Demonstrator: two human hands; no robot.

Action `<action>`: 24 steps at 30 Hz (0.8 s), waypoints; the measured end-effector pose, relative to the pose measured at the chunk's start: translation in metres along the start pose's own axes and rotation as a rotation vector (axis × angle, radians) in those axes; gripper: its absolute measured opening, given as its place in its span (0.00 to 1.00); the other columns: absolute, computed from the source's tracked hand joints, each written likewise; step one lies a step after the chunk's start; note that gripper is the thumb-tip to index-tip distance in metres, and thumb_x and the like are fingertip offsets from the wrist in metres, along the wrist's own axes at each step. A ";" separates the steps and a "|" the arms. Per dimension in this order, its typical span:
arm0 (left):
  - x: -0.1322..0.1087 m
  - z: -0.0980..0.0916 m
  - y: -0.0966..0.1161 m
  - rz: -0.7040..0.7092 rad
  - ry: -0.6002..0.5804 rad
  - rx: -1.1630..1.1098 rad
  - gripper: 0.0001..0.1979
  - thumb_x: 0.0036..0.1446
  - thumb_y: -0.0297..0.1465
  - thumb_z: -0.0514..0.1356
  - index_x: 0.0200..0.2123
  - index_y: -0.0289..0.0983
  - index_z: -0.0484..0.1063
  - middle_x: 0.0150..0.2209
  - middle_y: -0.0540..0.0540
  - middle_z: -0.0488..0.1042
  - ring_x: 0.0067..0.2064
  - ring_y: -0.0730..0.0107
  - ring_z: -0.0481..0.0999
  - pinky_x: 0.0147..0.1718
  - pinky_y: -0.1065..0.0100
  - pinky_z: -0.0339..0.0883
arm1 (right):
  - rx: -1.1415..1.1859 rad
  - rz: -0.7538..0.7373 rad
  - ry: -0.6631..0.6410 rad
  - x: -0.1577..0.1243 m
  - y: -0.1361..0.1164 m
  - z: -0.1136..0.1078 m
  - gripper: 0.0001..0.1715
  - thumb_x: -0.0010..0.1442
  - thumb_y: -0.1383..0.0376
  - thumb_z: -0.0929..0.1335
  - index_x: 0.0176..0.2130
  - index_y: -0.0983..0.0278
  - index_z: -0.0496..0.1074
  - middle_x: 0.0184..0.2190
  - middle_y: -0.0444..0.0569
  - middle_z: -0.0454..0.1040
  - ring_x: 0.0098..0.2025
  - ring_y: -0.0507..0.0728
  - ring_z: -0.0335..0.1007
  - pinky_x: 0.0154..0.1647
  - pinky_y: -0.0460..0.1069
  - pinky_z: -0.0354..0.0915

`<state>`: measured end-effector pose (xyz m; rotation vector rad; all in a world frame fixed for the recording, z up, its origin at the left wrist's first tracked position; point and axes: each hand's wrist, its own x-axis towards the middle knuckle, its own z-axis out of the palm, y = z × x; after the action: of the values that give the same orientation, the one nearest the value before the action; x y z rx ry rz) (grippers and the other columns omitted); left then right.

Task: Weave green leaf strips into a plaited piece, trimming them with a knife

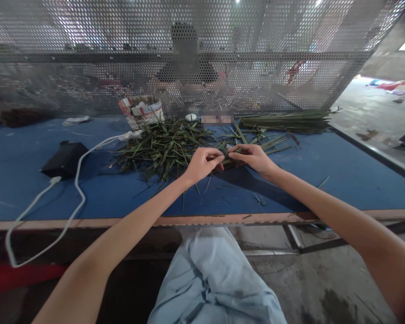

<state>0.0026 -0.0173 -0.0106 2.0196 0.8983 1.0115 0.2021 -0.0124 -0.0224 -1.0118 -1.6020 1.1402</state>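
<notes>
My left hand and my right hand almost meet above the blue table. Thumb and fingers are pinched together on each. Between the fingertips is a small piece of green leaf strip, partly hidden by the fingers, so its shape is hard to make out. Just left of my left hand spreads a loose heap of green leaf strips. Behind my right hand lie more cut strips, and a bundle of long leaf blades rests at the back right.
A container wrapped in printed paper stands behind the heap, near a small white oval object. At left, a black box has a white cable looping over the table's front edge. A perforated metal screen closes the back; a person shows behind it.
</notes>
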 end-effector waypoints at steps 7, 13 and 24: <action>0.001 -0.001 0.001 -0.012 -0.046 0.008 0.12 0.59 0.34 0.58 0.27 0.36 0.76 0.24 0.45 0.78 0.28 0.68 0.77 0.33 0.66 0.73 | 0.007 0.020 0.011 0.000 -0.001 0.001 0.23 0.45 0.53 0.76 0.36 0.67 0.79 0.28 0.48 0.77 0.29 0.51 0.70 0.31 0.47 0.66; 0.004 0.000 -0.001 -0.109 -0.060 -0.154 0.13 0.58 0.37 0.58 0.27 0.36 0.76 0.25 0.46 0.79 0.28 0.67 0.79 0.34 0.65 0.73 | -0.034 -0.030 0.024 0.001 -0.001 0.000 0.21 0.48 0.53 0.75 0.36 0.66 0.79 0.28 0.48 0.77 0.28 0.51 0.70 0.29 0.47 0.66; 0.003 -0.002 -0.002 -0.155 -0.018 -0.017 0.19 0.55 0.45 0.61 0.24 0.37 0.79 0.23 0.45 0.78 0.25 0.69 0.75 0.26 0.68 0.69 | -0.237 -0.164 -0.015 -0.004 -0.007 0.003 0.17 0.53 0.54 0.72 0.35 0.65 0.79 0.29 0.50 0.78 0.29 0.54 0.72 0.30 0.48 0.66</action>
<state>0.0019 -0.0136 -0.0108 1.9094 1.0158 0.9110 0.1993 -0.0187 -0.0173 -1.0014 -1.8272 0.8638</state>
